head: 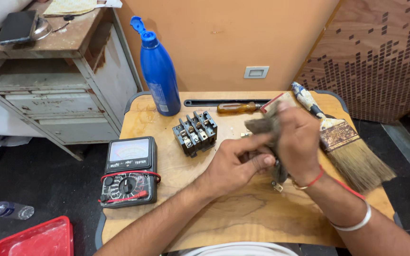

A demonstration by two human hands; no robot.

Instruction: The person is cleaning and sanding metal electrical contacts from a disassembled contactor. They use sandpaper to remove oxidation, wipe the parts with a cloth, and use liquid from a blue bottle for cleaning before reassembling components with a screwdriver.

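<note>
- Head view: both hands meet over the middle of the wooden table (243,213).
- Left hand (236,163) pinches a small dark part (277,171) from the left.
- Right hand (297,137) wraps a grey rag (262,125) over it; the contactor block (195,132) sits left.

wooden table (243,213), multimeter (129,171), bottle (160,71), paintbrush (342,137)

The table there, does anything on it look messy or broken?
Yes. The wooden table is stained and worn. The multimeter hangs over its left edge. The big paintbrush has splayed bristles and a paint-spattered handle. Nothing looks spilled.
</note>
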